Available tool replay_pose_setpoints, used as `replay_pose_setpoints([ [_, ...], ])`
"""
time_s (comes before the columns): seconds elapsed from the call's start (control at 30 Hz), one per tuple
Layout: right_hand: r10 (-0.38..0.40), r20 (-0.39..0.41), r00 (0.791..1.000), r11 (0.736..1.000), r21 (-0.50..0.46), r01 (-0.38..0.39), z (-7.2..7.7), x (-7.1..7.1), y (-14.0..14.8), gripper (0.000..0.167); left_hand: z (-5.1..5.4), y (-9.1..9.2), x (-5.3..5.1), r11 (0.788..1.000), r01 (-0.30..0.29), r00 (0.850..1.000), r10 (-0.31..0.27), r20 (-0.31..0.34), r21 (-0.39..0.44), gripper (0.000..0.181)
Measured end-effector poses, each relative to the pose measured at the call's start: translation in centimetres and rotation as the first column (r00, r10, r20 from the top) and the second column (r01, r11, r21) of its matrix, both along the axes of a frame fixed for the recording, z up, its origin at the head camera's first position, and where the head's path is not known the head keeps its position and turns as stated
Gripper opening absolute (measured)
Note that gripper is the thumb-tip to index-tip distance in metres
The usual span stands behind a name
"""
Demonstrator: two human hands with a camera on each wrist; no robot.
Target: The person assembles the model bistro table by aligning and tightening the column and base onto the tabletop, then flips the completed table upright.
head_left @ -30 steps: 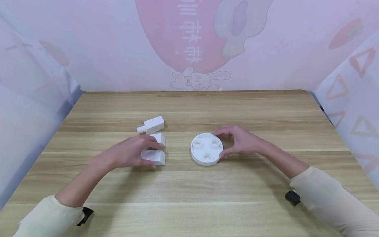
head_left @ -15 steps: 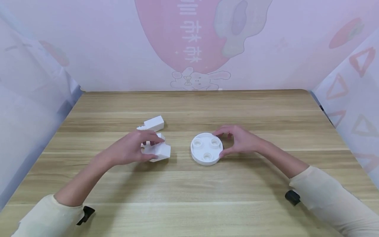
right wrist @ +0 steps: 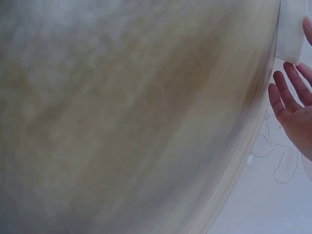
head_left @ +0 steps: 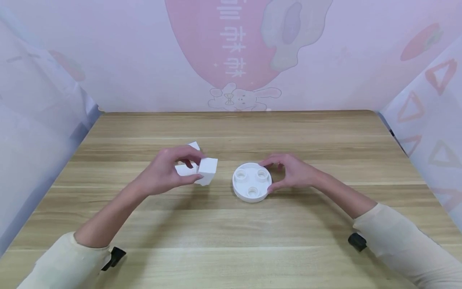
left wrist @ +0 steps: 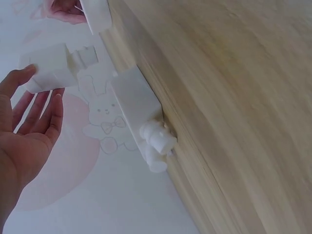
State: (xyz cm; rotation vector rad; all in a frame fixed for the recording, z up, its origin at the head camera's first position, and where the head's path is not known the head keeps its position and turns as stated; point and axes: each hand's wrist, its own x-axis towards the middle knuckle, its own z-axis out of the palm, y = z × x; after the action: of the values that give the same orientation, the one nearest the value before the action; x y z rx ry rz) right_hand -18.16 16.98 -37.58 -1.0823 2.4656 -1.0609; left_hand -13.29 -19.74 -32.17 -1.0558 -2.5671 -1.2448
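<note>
Currently, left hand [head_left: 169, 168] holds one block [head_left: 207, 170], pinched between thumb and fingers and raised off the table [head_left: 252, 237]. Left wrist view: thumb lies on one face, fingers on the opposite side; the ringed neck [left wrist: 85, 57] points toward the table side. Held block is left of the base [head_left: 251, 180], near it, not touching.

Right hand [head_left: 294, 170] grips the base at its right edge, thumb and index finger set apart around the rim. Base lies flat, three round sockets [head_left: 262, 173] facing up. Right wrist view: fingertips meet the edge; most of that frame is blurred.

Two further blocks lie on the table behind the left hand: second block [head_left: 185, 170], third block [head_left: 195, 145], both partly covered by it.

Surroundings: pale sleeves [head_left: 408, 241] on both arms, a black piece [head_left: 357, 242] at each cuff; printed backdrop [head_left: 126, 60] beyond the table.
</note>
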Motion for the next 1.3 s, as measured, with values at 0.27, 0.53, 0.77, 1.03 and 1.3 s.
replay_pose_setpoints([
  [0.27,0.003,0.013,1.000,1.000,0.009,-0.004,0.1,0.0,0.1,0.068,0.0,2.2,-0.2,0.993,-0.018,0.984,-0.003,0.178,0.116,0.043],
  [0.53,0.002,0.005,1.000,1.000,0.017,-0.002,0.1,0.2,0.0,0.069,0.0,4.4,-0.1,0.984,0.005,0.970,-0.047,0.239,0.177,0.044],
  [0.77,0.007,0.019,1.000,1.000,0.011,-0.007,0.3,0.5,0.0,0.069,-0.1,5.9,-0.1,0.970,0.011,0.954,-0.083,0.287,0.243,0.042],
  [1.03,0.010,0.005,1.000,1.000,0.010,-0.010,0.3,0.5,0.1,0.069,-0.6,7.5,-0.3,0.965,0.045,0.931,-0.134,0.340,0.258,0.041],
  [1.3,0.015,-0.002,1.000,1.000,0.014,-0.015,0.2,0.6,0.0,0.069,-1.3,8.4,-0.3,0.963,0.095,0.925,-0.179,0.334,0.253,0.041],
])
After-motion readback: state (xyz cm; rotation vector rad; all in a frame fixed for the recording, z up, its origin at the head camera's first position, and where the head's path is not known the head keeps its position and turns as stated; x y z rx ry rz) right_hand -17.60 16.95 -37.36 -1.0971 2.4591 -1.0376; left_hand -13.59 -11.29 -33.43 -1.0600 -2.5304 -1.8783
